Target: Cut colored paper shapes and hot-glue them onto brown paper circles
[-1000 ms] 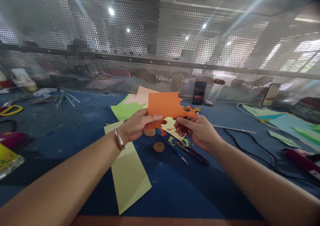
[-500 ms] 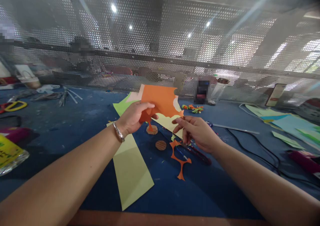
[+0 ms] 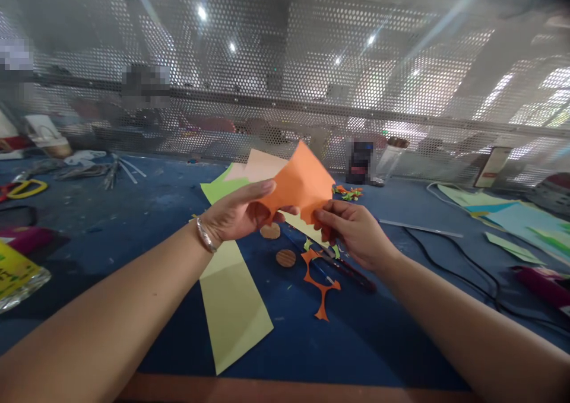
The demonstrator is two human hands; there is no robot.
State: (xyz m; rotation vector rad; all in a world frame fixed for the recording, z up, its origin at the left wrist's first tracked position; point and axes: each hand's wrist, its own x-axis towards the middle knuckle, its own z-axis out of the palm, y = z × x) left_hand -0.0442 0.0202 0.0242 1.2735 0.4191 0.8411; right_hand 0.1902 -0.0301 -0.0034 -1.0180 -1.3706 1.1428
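Note:
An orange sheet of paper (image 3: 300, 183) with curved cut-outs along its edge is raised above the table between both hands. My left hand (image 3: 243, 210) pinches its left side, thumb on top. At its lower right corner, my right hand (image 3: 351, 228) grips it between thumb and fingers. Beneath lie two round brown cardboard discs, the nearer one (image 3: 285, 258) showing ridges. An orange paper offcut (image 3: 323, 287) rests just right of them, over a blue pen-like tool. A long pale yellow paper strip (image 3: 236, 308) lies below my left wrist.
Green paper (image 3: 218, 189) and pink paper (image 3: 265, 164) lie behind the hands. Small cut scraps (image 3: 351, 193) sit farther right. A metal ruler (image 3: 421, 228) and a black cable (image 3: 445, 272) lie right of my hand. Scissors (image 3: 29, 189) are at far left; a perforated metal screen (image 3: 285, 64) stands behind.
The orange sheet has been turned and tilted, uncovering more pink paper behind it. My right hand has closed on its corner.

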